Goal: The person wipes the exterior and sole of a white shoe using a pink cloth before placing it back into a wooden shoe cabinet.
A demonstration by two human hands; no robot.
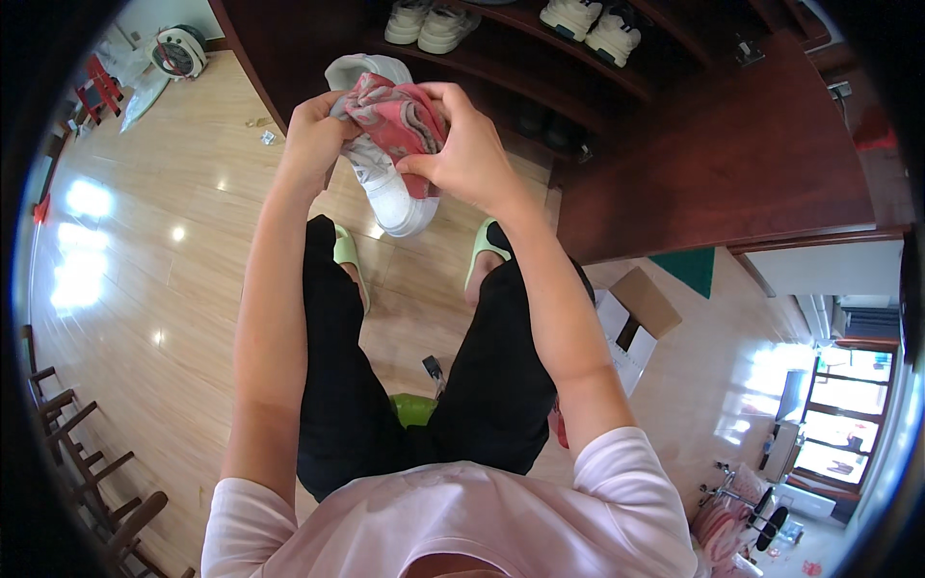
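A white sneaker (390, 199) is in front of me, its toe toward me, with a crumpled red and grey cloth (395, 120) lying over its middle. My left hand (316, 140) is closed at the left edge of the cloth, beside the shoe; its far fingers are partly hidden, so whether it also grips the shoe I cannot tell. From the right, my right hand (469, 149) pinches the folded cloth between thumb and fingers. The cloth covers much of the shoe's laces and opening.
A dark wooden shoe cabinet (713, 164) stands ahead with its door open. White sneakers (445, 29) and another pair (615, 37) sit on its shelves. An open cardboard box (647, 301) is at right, a small fan (179, 52) far left, wooden furniture (125, 515) near left.
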